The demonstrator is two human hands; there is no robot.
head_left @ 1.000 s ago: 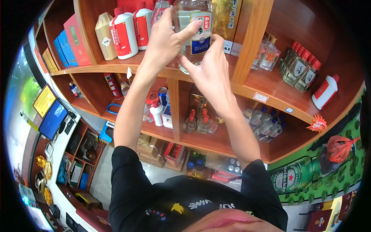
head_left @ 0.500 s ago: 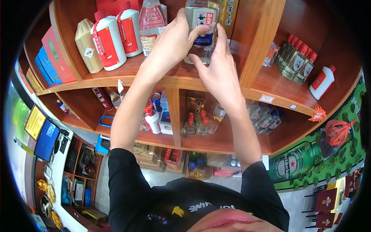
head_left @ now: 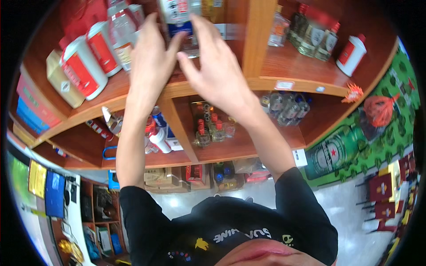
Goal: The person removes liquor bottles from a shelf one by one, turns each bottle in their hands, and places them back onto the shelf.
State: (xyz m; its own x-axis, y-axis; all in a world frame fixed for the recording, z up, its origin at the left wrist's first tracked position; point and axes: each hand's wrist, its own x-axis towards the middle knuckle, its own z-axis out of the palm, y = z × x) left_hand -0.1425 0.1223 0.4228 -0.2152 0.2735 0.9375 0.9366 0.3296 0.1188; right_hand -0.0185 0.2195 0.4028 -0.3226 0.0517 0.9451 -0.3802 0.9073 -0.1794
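A clear square-shouldered liquor bottle (head_left: 179, 27) with a white and blue label stands on the upper shelf, its top cut off by the picture's edge. My left hand (head_left: 152, 57) is at its left side, fingers stretched upward and thumb across the label's lower part. At the right side, my right hand (head_left: 215, 66) has its fingers spread, with the thumb before the bottle's base. Neither hand is visibly wrapped round it; blur hides whether the fingertips touch. Left of my hands stands another clear bottle (head_left: 120, 31), beside white bottles with red labels (head_left: 84, 66).
A wooden divider (head_left: 259, 40) separates this bay from small red-capped bottles (head_left: 310, 37) and a white bottle (head_left: 352, 55). Below the shelf edge (head_left: 208, 88) stand more small bottles (head_left: 213, 131). A beige box (head_left: 65, 80) and folded gift boxes (head_left: 37, 108) are at left.
The view has swung, so shelves and bottles sit further left. Both hands stay beside the bottle; the left hand's fingers now show a slight gap from its side.
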